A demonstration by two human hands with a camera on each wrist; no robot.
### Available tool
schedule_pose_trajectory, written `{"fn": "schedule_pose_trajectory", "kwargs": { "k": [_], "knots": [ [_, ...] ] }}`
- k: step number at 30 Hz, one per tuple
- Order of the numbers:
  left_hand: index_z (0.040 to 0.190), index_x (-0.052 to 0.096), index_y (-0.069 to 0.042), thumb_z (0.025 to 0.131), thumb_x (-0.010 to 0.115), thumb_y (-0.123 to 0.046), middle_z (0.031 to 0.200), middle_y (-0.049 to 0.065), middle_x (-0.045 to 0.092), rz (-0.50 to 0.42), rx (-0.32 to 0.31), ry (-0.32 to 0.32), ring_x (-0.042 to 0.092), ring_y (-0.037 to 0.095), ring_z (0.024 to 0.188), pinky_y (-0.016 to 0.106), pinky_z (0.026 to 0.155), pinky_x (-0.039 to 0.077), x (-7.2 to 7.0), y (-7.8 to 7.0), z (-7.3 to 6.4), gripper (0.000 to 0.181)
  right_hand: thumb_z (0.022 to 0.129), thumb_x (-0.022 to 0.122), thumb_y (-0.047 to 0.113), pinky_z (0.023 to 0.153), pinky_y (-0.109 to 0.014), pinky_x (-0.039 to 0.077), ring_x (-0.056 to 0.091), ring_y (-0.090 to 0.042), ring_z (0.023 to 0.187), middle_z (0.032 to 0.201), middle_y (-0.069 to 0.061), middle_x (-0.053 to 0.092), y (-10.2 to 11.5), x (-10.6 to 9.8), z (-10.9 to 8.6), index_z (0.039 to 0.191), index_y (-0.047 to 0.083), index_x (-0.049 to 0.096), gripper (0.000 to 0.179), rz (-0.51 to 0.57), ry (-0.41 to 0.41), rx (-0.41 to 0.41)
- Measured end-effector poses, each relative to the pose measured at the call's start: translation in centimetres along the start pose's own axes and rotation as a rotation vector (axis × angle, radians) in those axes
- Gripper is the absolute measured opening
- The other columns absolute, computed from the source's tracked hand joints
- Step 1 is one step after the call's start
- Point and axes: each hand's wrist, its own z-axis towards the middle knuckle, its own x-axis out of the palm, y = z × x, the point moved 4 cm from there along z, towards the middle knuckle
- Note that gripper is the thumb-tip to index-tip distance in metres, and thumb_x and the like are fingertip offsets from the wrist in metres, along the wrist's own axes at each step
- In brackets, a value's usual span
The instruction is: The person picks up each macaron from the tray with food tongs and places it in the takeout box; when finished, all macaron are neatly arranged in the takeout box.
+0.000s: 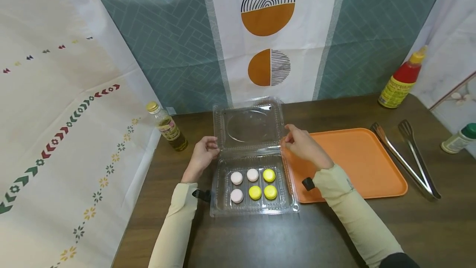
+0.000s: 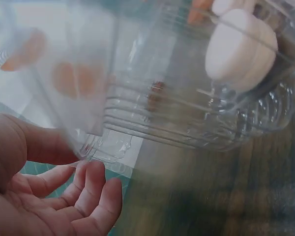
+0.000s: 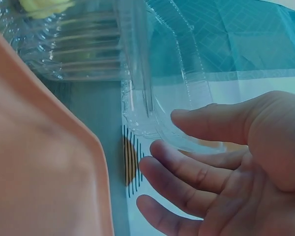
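A clear plastic clamshell container [image 1: 223, 206] lies on the table with its lid [image 1: 247, 125] raised at the back. In its ribbed base sit three pale pink macarons [image 1: 236, 178] and three yellow macarons [image 1: 269, 175]. At the lid's left edge, my left hand [image 1: 205, 152] pinches the rim between thumb and fingers; the left wrist view shows the fingertips [image 2: 96, 169] meeting at a corner of it. My right hand [image 1: 303, 144] has the opposite edge, its thumb [image 3: 206, 120] on one face of the lid and the other fingers behind.
An orange tray [image 1: 346, 160] lies right of the container. Two pairs of tongs [image 1: 418, 158] rest at its right side, near a green-capped bottle [image 1: 459, 137]. A red and yellow squeeze bottle [image 1: 403, 80] stands back right, an oil bottle [image 1: 167, 127] back left. Cloth hangs behind.
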Motion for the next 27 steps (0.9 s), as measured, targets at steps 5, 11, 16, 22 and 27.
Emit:
{"fn": "schedule_pose_trajectory", "kwargs": {
  "k": [5, 11, 16, 22, 27],
  "knots": [
    [0.124, 0.056, 0.009, 0.090, 0.061, 0.016, 0.095, 0.016, 0.059, -0.001, 0.008, -0.003, 0.058, 0.015, 0.073, 0.029, 0.067, 0.055, -0.4, -0.3, -0.5, 0.035, 0.098, 0.059, 0.002, 0.087, -0.046, 0.052, 0.061, -0.031, 0.093, 0.107, -0.019, 0.063, 0.3, -0.2, -0.5, 0.144, -0.011, 0.036, 0.053, 0.034, 0.006, -0.015],
    [0.112, 0.062, 0.008, 0.087, 0.063, 0.016, 0.097, 0.019, 0.061, 0.066, 0.077, -0.040, 0.060, 0.021, 0.077, 0.026, 0.065, 0.054, -1.0, -1.1, -0.7, 0.026, 0.099, 0.058, 0.000, 0.087, -0.048, 0.053, 0.061, -0.034, 0.097, 0.110, -0.020, 0.062, 0.9, -0.6, -0.8, 0.139, -0.007, 0.037, 0.046, 0.073, -0.007, -0.012],
    [0.105, 0.065, 0.009, 0.085, 0.065, 0.016, 0.096, 0.022, 0.063, 0.080, 0.128, -0.068, 0.060, 0.024, 0.076, 0.020, 0.061, 0.048, -1.2, -1.5, -0.8, 0.021, 0.099, 0.057, -0.003, 0.083, -0.048, 0.051, 0.058, -0.035, 0.094, 0.106, -0.021, 0.059, 1.2, -1.2, -0.8, 0.133, -0.006, 0.042, 0.038, 0.032, -0.060, -0.073],
    [0.103, 0.066, 0.009, 0.087, 0.067, 0.014, 0.097, 0.024, 0.065, 0.066, 0.138, -0.067, 0.062, 0.026, 0.079, 0.018, 0.062, 0.048, -1.3, -1.9, -1.2, 0.017, 0.098, 0.057, -0.005, 0.077, -0.043, 0.048, 0.056, -0.031, 0.088, 0.100, -0.016, 0.058, 1.5, -1.9, -1.1, 0.127, -0.004, 0.048, 0.030, -0.015, -0.088, -0.093],
    [0.103, 0.066, 0.008, 0.090, 0.064, 0.013, 0.096, 0.023, 0.065, 0.081, 0.138, -0.068, 0.065, 0.025, 0.080, 0.021, 0.067, 0.054, -1.5, -2.0, -2.1, 0.014, 0.102, 0.056, 0.002, 0.071, -0.038, 0.045, 0.052, -0.027, 0.082, 0.098, -0.014, 0.057, 1.8, -1.7, -1.8, 0.128, -0.002, 0.049, 0.027, 0.006, -0.037, -0.053]
  ]
}}
